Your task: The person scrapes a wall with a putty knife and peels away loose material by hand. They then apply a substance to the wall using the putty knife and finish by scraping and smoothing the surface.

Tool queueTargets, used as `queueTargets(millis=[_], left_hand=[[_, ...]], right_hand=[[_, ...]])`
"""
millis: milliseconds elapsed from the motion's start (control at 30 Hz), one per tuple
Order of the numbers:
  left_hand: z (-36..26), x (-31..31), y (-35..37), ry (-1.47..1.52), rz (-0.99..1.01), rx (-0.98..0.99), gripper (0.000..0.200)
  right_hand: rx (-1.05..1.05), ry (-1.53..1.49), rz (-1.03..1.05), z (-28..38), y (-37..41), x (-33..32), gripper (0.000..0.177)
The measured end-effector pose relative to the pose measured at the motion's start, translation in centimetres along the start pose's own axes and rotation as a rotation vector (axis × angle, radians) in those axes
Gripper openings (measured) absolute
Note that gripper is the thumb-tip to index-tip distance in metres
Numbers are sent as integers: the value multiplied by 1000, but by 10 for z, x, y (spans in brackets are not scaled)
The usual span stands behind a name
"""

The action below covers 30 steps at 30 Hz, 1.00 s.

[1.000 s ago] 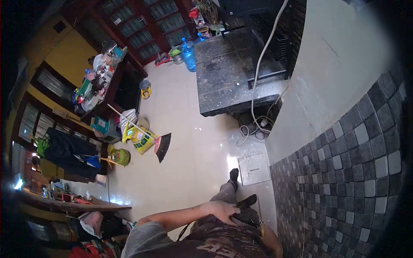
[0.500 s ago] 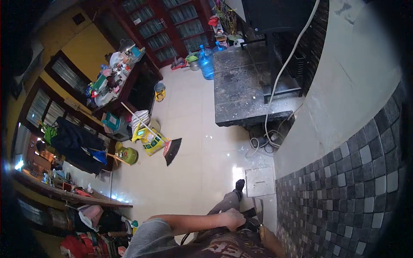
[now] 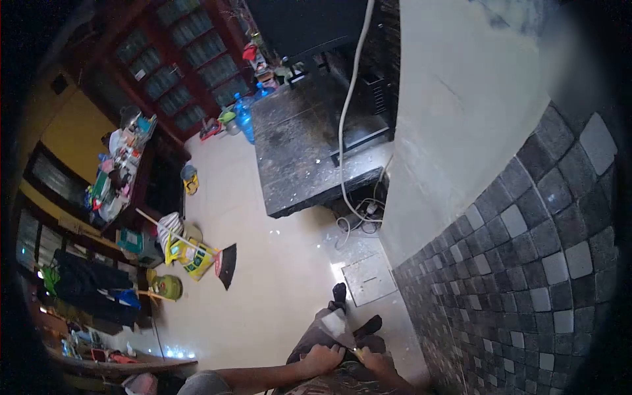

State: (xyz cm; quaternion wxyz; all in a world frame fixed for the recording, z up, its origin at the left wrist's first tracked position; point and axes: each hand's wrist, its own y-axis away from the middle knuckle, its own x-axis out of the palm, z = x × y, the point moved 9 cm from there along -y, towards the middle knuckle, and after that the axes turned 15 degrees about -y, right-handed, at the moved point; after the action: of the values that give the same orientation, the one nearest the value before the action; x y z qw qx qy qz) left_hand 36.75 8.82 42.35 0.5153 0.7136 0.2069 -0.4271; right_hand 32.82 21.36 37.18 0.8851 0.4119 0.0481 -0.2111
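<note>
Low in the head view, my right hand [image 3: 376, 363] is closed around the handle of a putty knife [image 3: 338, 328]. Its wide blade points up and to the left, with whitish material on it. Close beside the handle is my left hand [image 3: 324, 359], its fingers curled in; what they hold, if anything, is hidden. Both hands are in front of my body, above my legs and dark-covered feet [image 3: 339, 293].
A mosaic-tiled wall [image 3: 520, 270] rises on the right, below bare plaster. Ahead, a dark stone counter [image 3: 296, 155] has a white cable [image 3: 343, 131] hanging past it. A broom [image 3: 226, 264], yellow bag [image 3: 194, 258] and green gas cylinder [image 3: 167, 287] stand at left.
The view has swung right, so the room appears shifted left. The putty knife has tilted left across the front of my legs, and my hands have come closer together.
</note>
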Motion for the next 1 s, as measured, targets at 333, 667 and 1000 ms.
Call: queueTargets(millis=[333,667,1000], left_hand=[[10,-17,5,188,166,12,16],[13,-46,19,689,155,474,49],[25,31,-18,969,507,567,62]], right_hand=[[-218,194,91,-23,-45,23,42],[-177,-95,161,74,62,-21,45],[-345,-154,-142,92,95,-116,51]])
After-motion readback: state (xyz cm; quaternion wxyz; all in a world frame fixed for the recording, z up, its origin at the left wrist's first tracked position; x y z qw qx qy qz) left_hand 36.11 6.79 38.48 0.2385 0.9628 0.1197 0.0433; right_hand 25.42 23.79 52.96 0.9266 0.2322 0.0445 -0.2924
